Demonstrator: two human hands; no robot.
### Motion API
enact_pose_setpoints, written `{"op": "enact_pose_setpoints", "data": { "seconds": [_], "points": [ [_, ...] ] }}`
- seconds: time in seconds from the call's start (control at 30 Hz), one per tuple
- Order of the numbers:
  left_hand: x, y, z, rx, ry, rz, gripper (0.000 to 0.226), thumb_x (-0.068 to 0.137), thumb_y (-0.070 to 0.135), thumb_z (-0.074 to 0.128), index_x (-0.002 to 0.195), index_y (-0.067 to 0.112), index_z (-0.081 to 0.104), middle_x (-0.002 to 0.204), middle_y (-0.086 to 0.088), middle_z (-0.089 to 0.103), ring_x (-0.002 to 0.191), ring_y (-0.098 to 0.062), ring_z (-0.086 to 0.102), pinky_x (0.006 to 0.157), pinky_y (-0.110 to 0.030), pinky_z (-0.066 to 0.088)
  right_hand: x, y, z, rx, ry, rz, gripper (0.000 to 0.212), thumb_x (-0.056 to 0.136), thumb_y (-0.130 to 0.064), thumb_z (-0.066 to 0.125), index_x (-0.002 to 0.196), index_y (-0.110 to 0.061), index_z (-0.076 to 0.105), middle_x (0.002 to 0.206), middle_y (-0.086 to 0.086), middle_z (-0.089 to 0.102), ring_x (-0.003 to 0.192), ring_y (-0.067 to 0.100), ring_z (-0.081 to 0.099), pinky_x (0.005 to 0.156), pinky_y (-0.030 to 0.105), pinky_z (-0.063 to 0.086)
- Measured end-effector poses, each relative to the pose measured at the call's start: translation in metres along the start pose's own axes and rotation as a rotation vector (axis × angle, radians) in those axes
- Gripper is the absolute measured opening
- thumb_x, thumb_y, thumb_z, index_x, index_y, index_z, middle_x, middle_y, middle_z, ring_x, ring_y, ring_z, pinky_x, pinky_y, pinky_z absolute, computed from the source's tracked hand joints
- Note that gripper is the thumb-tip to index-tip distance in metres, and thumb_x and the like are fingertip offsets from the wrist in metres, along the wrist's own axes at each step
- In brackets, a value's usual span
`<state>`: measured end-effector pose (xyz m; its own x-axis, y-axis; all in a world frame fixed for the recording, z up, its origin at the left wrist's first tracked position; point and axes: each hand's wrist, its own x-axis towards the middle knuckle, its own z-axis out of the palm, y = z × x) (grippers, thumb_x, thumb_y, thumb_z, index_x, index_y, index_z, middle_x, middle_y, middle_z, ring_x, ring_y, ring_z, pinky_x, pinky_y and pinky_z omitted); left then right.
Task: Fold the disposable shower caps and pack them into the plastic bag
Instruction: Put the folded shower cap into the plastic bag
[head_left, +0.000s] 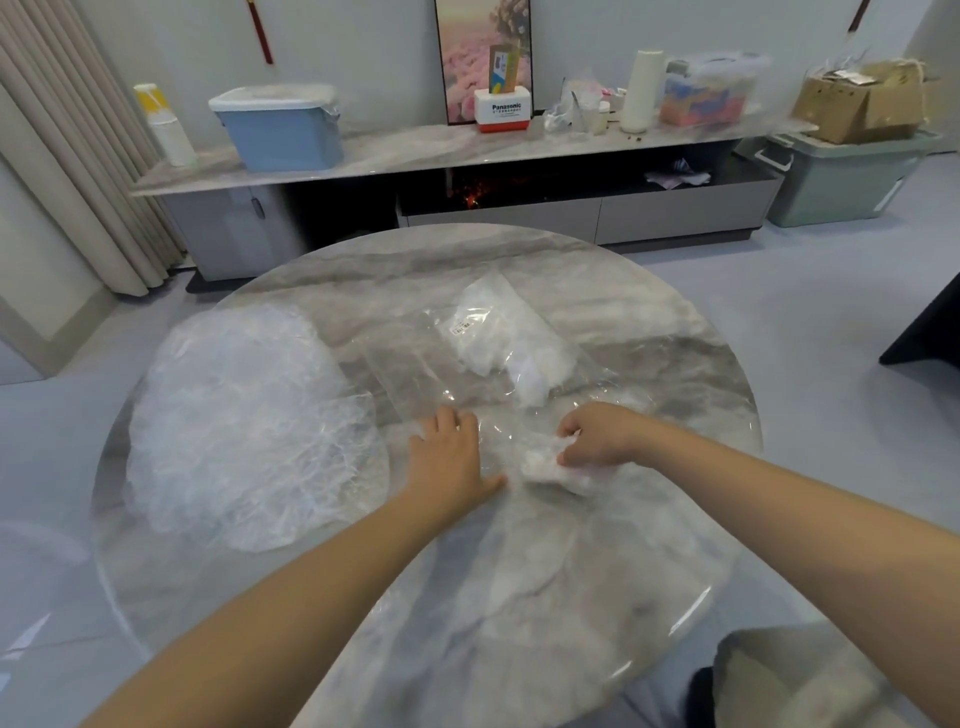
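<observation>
On the round table (519, 597), right hand (602, 435) pinching a folded cap (556, 467), left hand (452, 457) flat, fingers spread.

Soft even daylight, table (597, 571) glare, blurred warped edges

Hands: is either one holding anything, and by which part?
The right hand pinches a folded shower cap at its top edge. The left hand lies flat on the plastic bag, gripping nothing.

Shower caps pile (249, 426) left on table (519, 597), plastic bag (498, 343) behind hands, folded cap (550, 467) right of centre
</observation>
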<state>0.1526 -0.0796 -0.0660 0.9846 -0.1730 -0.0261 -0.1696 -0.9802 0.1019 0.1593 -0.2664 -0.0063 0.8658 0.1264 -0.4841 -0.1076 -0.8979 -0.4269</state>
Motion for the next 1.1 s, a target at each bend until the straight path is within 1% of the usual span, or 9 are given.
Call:
{"op": "enact_pose_setpoints", "data": {
  "seconds": [0.1,0.23,0.33,0.43,0.57,0.73,0.87,0.97,1.1],
  "points": [
    [0.002,0.002,0.009,0.156,0.039,0.028,0.056,0.088,0.052,0.051,0.124,0.01,0.039,0.13,-0.01,0.034,0.117,-0.028,0.04,0.087,-0.037,0.04,0.007,0.001,0.006,0.043,-0.073,0.04,0.04,0.088,-0.014,0.059,0.128,-0.01,0.054,0.087,0.007,0.054,0.055,0.017,0.048,0.045,0.019,0.04],
    [0.011,0.0,0.008,0.232,0.086,0.093,0.025,0.094,0.017,0.043,0.118,0.008,0.043,0.126,-0.011,0.04,0.105,-0.027,0.048,0.071,-0.031,0.035,0.019,0.005,0.008,0.178,-0.119,0.107,0.029,0.089,-0.01,0.059,0.115,0.003,0.058,0.07,0.008,0.045,0.054,0.018,0.039,0.047,0.022,0.037],
    [0.016,-0.003,0.001,0.147,0.196,0.124,0.02,0.087,0.016,0.058,0.104,0.006,0.052,0.109,-0.01,0.05,0.084,-0.024,0.055,0.058,-0.027,0.036,0.029,0.003,0.012,0.398,-0.118,0.136,0.023,0.092,-0.009,0.056,0.115,-0.001,0.057,0.065,0.008,0.045,0.053,0.02,0.041,0.047,0.024,0.031],
    [0.014,-0.003,0.002,-0.023,0.208,0.075,0.02,0.097,0.015,0.039,0.112,0.004,0.046,0.117,-0.011,0.043,0.091,-0.027,0.052,0.062,-0.029,0.037,0.038,-0.003,0.017,0.712,0.066,0.142,0.021,0.094,-0.01,0.055,0.114,-0.014,0.048,0.072,0.003,0.049,0.052,0.015,0.049,0.042,0.022,0.035],
    [0.013,-0.003,0.002,-0.216,0.332,0.067,0.014,0.094,0.01,0.047,0.099,-0.003,0.051,0.108,-0.018,0.05,0.074,-0.032,0.053,0.052,-0.034,0.036,0.054,-0.01,0.023,0.937,0.35,0.083,0.026,0.096,-0.008,0.045,0.113,-0.018,0.028,0.09,0.013,0.052,0.041,0.013,0.053,0.038,0.02,0.04],
    [0.007,0.001,0.001,-0.244,0.4,0.184,0.013,0.081,0.0,0.064,0.081,0.001,0.051,0.084,-0.015,0.054,0.048,-0.017,0.033,0.039,-0.015,0.013,0.081,-0.015,0.022,0.69,0.53,-0.056,0.017,0.095,-0.005,0.039,0.099,-0.021,0.041,0.08,-0.001,0.047,0.065,0.02,0.047,0.055,0.028,0.037],
    [-0.005,0.004,-0.011,-0.07,0.382,0.173,0.029,0.064,0.011,0.081,0.072,0.009,0.054,0.075,-0.005,0.056,0.039,-0.017,0.027,0.041,-0.015,-0.009,0.114,-0.023,0.03,0.468,0.553,-0.242,0.03,0.093,-0.002,0.045,0.115,-0.016,0.059,0.119,0.006,0.057,0.106,0.023,0.054,0.081,0.019,0.035],
    [-0.007,0.005,-0.01,0.045,0.359,0.153,0.039,0.051,0.019,0.088,0.068,0.015,0.053,0.072,0.002,0.056,0.039,-0.015,0.02,0.041,-0.025,-0.013,0.136,-0.027,0.037,0.147,0.547,-0.25,0.042,0.097,-0.019,0.043,0.139,-0.017,0.044,0.13,0.008,0.051,0.118,0.029,0.045,0.1,0.029,0.033],
    [-0.004,0.002,-0.002,0.051,0.309,0.169,0.043,0.045,0.019,0.088,0.067,0.016,0.052,0.071,0.001,0.056,0.035,-0.015,0.024,0.043,-0.021,-0.009,0.153,-0.03,0.043,-0.221,0.474,-0.138,0.053,0.099,-0.035,0.032,0.149,-0.024,0.022,0.14,0.004,0.039,0.121,0.03,0.037,0.102,0.036,0.03]
  ]
}}
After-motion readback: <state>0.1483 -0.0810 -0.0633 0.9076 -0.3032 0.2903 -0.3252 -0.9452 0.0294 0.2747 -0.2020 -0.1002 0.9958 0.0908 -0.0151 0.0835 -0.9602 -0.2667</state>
